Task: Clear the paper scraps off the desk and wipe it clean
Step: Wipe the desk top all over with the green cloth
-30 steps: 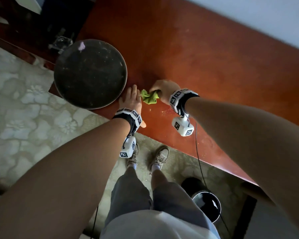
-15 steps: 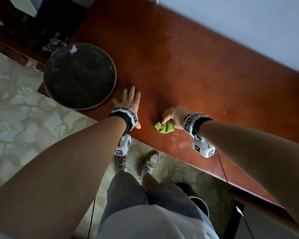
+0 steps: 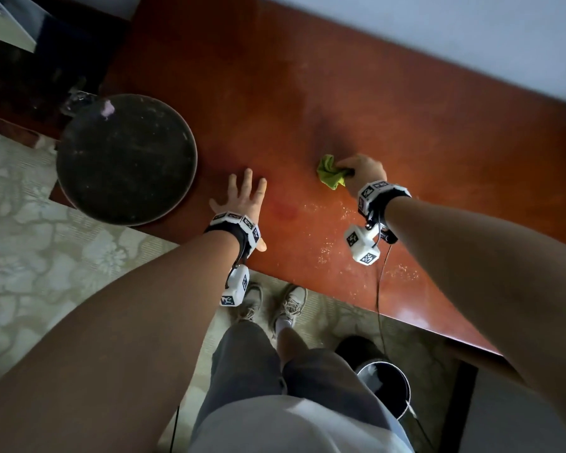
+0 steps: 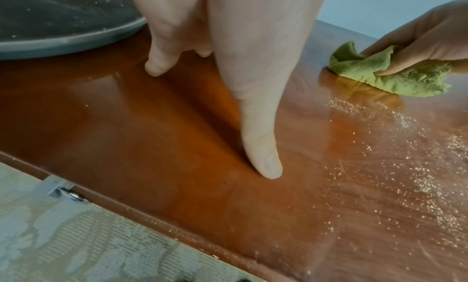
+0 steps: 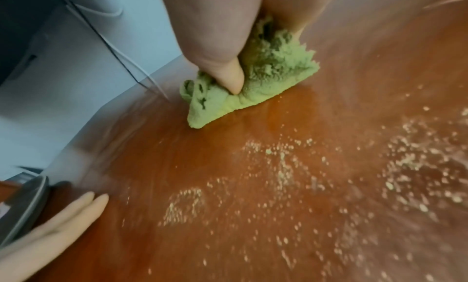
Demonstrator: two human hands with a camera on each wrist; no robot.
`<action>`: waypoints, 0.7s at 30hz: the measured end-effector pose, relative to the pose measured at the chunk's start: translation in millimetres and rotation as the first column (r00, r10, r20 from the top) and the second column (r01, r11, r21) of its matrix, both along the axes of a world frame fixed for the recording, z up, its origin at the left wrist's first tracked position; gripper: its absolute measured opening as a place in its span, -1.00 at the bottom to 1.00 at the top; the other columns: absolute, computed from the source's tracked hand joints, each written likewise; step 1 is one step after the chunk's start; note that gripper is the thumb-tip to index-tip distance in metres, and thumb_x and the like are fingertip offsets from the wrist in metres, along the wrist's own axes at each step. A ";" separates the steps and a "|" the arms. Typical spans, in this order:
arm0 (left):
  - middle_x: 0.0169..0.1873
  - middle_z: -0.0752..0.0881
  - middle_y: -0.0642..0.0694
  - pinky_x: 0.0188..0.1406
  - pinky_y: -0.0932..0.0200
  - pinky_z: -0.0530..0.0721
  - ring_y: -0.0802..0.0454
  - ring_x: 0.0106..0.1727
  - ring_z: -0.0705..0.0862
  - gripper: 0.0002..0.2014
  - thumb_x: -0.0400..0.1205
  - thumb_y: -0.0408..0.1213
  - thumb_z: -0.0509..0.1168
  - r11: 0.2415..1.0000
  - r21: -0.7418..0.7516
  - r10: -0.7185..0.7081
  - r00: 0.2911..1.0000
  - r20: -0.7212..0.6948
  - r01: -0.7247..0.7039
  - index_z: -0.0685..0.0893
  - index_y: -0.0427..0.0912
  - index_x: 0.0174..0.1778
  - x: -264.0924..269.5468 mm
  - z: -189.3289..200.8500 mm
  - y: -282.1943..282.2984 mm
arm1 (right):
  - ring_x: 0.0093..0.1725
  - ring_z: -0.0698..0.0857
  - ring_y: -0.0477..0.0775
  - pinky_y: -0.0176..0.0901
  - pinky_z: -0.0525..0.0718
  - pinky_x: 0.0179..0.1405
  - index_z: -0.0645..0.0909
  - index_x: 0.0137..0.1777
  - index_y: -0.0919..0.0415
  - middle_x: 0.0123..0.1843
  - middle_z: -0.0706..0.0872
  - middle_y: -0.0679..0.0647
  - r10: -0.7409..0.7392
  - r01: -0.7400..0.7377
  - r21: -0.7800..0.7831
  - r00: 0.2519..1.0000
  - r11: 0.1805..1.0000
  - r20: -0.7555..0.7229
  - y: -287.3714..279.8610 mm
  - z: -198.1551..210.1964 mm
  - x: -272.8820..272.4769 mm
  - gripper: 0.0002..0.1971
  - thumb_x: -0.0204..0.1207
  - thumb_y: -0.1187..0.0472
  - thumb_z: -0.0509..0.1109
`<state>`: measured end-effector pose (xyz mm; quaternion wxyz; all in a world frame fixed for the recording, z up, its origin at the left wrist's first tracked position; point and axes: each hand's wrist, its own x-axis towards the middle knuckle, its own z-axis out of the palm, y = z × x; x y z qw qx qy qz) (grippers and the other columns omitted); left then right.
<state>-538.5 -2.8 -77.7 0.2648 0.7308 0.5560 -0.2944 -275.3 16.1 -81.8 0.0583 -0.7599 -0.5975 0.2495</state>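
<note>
Nearest you, on the patterned floor beside your shoes, stands a dark bucket [image 3: 384,385] just off the desk's near edge; its inside looks dark and glossy, but you cannot tell from the head view whether anything lies in it. Above that, the red-brown desk [image 3: 275,76] carries a scatter of pale crumbs [image 5: 291,186] along its near part, between your two wrists and out to the right. Your left hand [image 3: 242,199] lies flat on the wood with the fingers straight and slightly spread, the thumb out to the side, holding nothing. Just to its left sits a round dark tray [image 3: 125,158], overhanging the desk's near edge, with fine pale specks on its surface and one small pinkish scrap [image 3: 107,109] at its far rim. Farther in, your right hand [image 3: 363,173] grips a bunched green cloth [image 3: 330,173], thumb and fingers curled round it and pressing it onto the desktop. Against half a second ago, the cloth has gone from close by the near edge, right next to your left hand, to a spot deeper on the desk and well apart from that hand, which has kept its place beside the tray.
</note>
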 end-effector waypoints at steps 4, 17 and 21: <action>0.60 -0.52 -0.04 0.40 -0.67 0.18 -0.25 0.66 -0.38 0.51 0.12 0.10 0.71 1.000 -0.003 -0.011 1.000 -0.021 0.011 -0.40 0.10 0.65 1.5 1.7 1.3 | 0.23 0.68 0.00 -0.25 0.57 0.21 0.75 0.21 -0.12 0.28 0.71 -0.12 0.173 -0.173 0.006 0.985 0.985 0.003 -29.4 3.3 -36.5 -0.61 0.57 0.35 0.31; 0.68 -0.15 -0.20 0.41 -0.52 0.31 -0.33 0.67 -0.11 0.34 0.19 0.17 0.66 0.977 0.117 -0.180 0.984 -0.018 0.181 -0.11 -0.08 0.70 47.5 26.4 23.6 | -0.12 0.75 0.01 -0.13 0.78 -0.09 0.73 0.19 -0.20 0.00 0.77 -0.12 -0.250 0.246 -0.048 0.955 0.968 -0.159 -82.4 20.4 -34.4 -0.54 0.50 0.36 0.26; 0.68 -0.13 -0.13 0.41 -0.52 0.33 -0.30 0.67 -0.09 0.26 0.22 0.14 0.65 0.969 0.118 -0.223 0.974 0.046 0.216 -0.03 -0.02 0.69 76.7 24.4 31.6 | -0.20 0.73 0.04 -0.30 0.67 -0.27 0.71 0.27 -0.11 0.02 0.80 0.04 -0.617 0.626 -0.018 0.764 0.780 -0.190 -90.7 30.0 19.2 -0.57 0.52 0.33 0.27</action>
